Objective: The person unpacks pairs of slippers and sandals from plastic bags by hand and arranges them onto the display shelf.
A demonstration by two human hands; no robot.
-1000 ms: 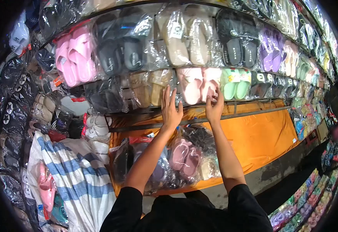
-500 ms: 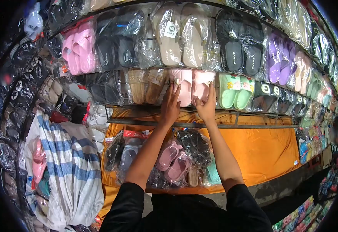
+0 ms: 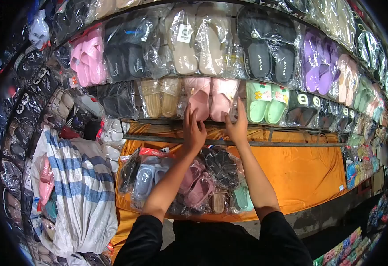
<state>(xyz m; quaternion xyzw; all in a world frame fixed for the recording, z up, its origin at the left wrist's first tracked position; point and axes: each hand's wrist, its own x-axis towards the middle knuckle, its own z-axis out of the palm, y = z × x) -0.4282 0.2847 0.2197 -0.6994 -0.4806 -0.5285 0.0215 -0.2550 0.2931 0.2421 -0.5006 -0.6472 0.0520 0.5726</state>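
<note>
A pair of pink slippers in clear plastic stands heel-down in the lower display row. My left hand is at the lower left corner of this pair, fingers bent against the wrapping. At the right side, my right hand has its fingers along the package edge and its thumb at the heel. Both hands grip the package between them. To the left are tan-gold slippers; light green slippers with flower decorations are on the right.
Below the row runs a metal bar over an orange cloth. Bagged footwear, including mauve clogs, lies under my forearms. A striped white-and-blue sack stands at the left. Beige flip-flops hang above.
Both hands have slid down from the pink slippers' straps to their heel end. The slippers now face more squarely forward. The view has shifted slightly.
</note>
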